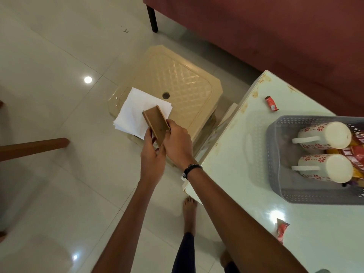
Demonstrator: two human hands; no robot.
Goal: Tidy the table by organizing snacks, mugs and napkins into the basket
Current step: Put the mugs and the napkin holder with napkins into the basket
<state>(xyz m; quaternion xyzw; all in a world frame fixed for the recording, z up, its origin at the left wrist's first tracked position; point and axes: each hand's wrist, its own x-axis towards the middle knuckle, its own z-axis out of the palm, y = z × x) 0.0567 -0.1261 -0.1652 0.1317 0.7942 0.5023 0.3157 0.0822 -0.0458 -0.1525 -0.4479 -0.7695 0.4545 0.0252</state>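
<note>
At the frame's centre, the left hand and right hand are both gripping a brown wooden holder over white napkins lying on a beige stool. At right, the grey basket is sitting on the tabletop, holding two mugs.

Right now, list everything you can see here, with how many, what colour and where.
napkins: one stack, white, on the stool
holder: one, brown, over the napkins, held by both hands
stool: one, beige plastic, on the floor left of the table
table: one, pale glossy top, at right
basket: one, grey perforated, on the table
mugs: two, white with red flowers, lying in the basket
snack packets: several, red and orange, in the basket beside the mugs
snack bars: two, red, loose on the table
sofa: one, dark red, behind the table
left hand: grips the holder
right hand: grips the holder, dark wristband
</note>
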